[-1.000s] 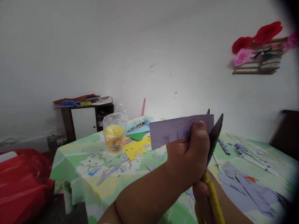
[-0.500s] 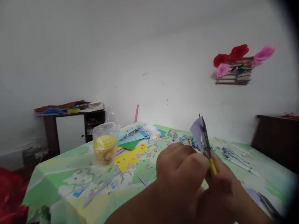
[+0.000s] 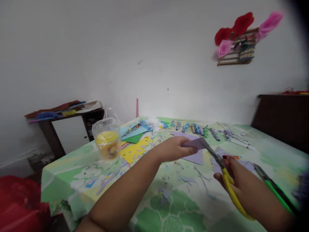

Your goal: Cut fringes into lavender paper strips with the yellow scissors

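Note:
My left hand (image 3: 177,149) reaches across the table and pinches a small piece of purple paper (image 3: 195,144) between thumb and fingers. Yellow-handled scissors (image 3: 227,177) are in my right hand (image 3: 241,182), their blades pointing up and left. The blade tips meet the right end of the purple paper; whether they are cutting into it I cannot tell. Beneath my left hand a larger purple sheet (image 3: 194,158) lies flat. Green-handled scissors (image 3: 274,187) rest on the table to the right of my right hand.
A yellow-lidded tub (image 3: 107,145) in a clear bag stands at the left. Near it lie yellow paper (image 3: 132,151), green paper (image 3: 132,138) and white shredded strands (image 3: 154,125). Several curled paper rolls (image 3: 196,129) line the back. Purple scraps litter the flowered tablecloth (image 3: 173,212).
My hands, close together before, have moved apart, the left one outward to the left. The scissors have swung down from upright to a leftward slant. The whole view has shifted down.

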{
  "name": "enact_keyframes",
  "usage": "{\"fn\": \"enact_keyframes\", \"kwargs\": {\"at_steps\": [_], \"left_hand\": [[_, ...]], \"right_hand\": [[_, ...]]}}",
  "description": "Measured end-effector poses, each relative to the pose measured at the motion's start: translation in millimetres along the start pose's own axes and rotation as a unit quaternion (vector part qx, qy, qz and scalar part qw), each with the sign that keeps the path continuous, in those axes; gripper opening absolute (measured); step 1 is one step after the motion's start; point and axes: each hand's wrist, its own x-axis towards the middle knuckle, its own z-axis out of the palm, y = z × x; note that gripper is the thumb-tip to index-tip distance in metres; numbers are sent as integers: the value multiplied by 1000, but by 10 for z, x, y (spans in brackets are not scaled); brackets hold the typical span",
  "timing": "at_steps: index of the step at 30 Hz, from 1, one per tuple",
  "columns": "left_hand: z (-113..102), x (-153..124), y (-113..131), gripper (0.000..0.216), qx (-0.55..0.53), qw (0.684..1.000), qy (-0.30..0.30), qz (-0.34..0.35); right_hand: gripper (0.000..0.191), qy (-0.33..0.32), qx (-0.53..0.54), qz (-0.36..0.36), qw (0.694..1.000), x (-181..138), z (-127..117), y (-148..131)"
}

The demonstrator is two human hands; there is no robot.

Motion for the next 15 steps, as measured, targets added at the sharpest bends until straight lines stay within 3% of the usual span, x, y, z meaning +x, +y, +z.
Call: {"fn": "enact_keyframes", "kwargs": {"at_steps": [1, 3, 7, 9, 11, 15], "left_hand": [[19, 21, -53, 30, -23, 999, -46, -12], [60, -8, -115, 26, -19, 997, -73, -21], [110, -163, -186, 28, 31, 997, -54, -41], [142, -203, -238, 26, 20, 999, -36, -19], [202, -204, -297, 17, -41, 999, -13, -13], [381, -156, -389, 10, -196, 976, -11, -96]], "right_hand": [[35, -11, -2, -4, 1000, -35, 36, 13], [36, -32, -8, -12, 999, -87, 95, 33], [39, -59, -22, -24, 998, -123, 158, 57], [40, -70, -24, -31, 997, -123, 182, 58], [38, -79, -24, -42, 996, -123, 208, 54], [37, -79, -32, -55, 995, -136, 249, 58]]}}
